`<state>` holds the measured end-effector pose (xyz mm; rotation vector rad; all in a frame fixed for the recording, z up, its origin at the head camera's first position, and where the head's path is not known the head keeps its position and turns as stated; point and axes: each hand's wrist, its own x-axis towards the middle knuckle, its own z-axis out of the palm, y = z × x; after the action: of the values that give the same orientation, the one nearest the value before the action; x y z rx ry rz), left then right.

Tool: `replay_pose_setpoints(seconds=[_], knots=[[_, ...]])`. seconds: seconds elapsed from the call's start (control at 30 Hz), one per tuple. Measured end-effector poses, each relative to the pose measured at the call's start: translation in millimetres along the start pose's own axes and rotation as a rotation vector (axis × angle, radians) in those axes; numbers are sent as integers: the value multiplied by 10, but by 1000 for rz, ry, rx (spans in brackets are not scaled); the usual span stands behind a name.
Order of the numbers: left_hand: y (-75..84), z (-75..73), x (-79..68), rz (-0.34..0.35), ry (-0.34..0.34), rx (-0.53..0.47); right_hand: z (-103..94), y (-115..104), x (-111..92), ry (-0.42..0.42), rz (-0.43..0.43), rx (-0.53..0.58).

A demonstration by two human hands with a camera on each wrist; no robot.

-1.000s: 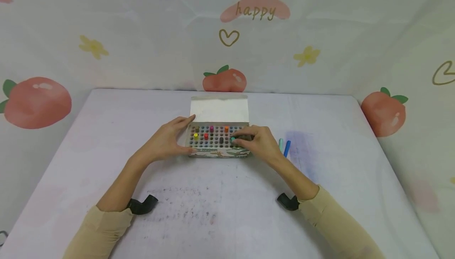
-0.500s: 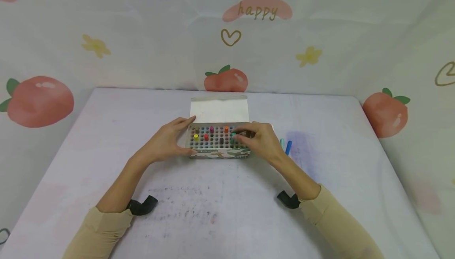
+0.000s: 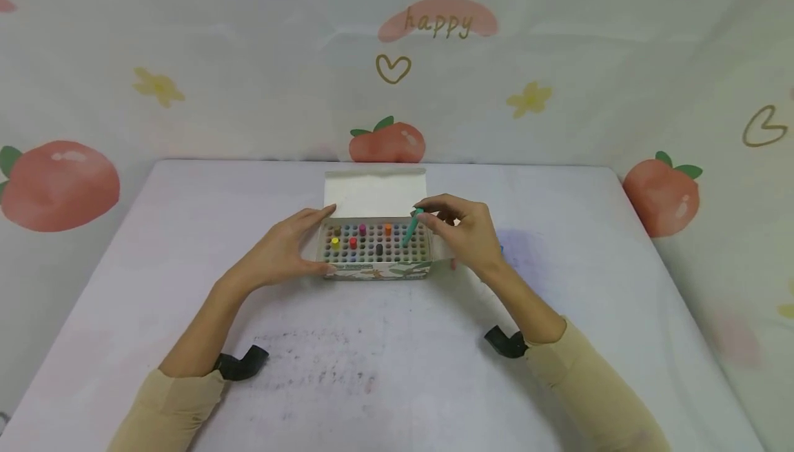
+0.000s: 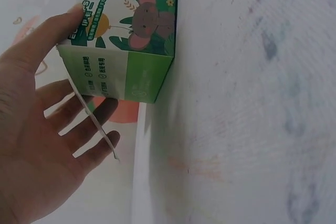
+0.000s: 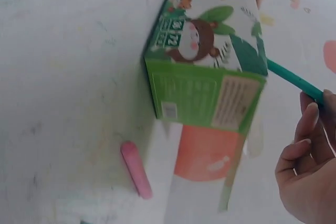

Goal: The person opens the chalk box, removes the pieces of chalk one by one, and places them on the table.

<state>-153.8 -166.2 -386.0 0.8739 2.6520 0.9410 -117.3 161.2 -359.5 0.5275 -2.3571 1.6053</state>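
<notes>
A chalk box (image 3: 377,272) with animal pictures stands mid-table, its white lid (image 3: 375,191) raised at the back. Its holed tray carries several coloured chalks, among them a yellow one (image 3: 336,242), a red one (image 3: 353,242) and an orange one (image 3: 388,229). My left hand (image 3: 273,249) holds the box's left end, thumb at the front and fingers toward the back; the left wrist view shows fingers around a side flap (image 4: 94,119). Between thumb and fingertips, my right hand (image 3: 466,230) pinches a teal chalk (image 3: 410,230), tilted, its lower end at the holes.
A pink chalk (image 5: 135,170) lies on the table by the box's right end. The tip of a blue chalk (image 3: 502,250) shows behind the right wrist. Smudges mark the white tabletop (image 3: 428,369), and a printed cloth hangs behind it.
My right hand has risen, drawing the teal chalk up so most of its length shows above the tray. My left hand stays on the box. The head view has shifted slightly.
</notes>
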Motion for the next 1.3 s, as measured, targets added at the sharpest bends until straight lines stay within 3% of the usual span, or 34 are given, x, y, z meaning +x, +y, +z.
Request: replay_pose_setpoints(seconds=[0.37,0.7,1.03,1.3], knots=[[-101,-13,-109,-3,5,-27,-256,20,-55,50,125,23],[-109,-37,-98,-8,-5,-42,-481,75,-138,80,199,37],[-94,-48,-82,-17,-11,-51,-607,174,-239,84,276,-16],[-98,-40,-80,-20,-19,-70,-634,121,-293,40,359,-63]])
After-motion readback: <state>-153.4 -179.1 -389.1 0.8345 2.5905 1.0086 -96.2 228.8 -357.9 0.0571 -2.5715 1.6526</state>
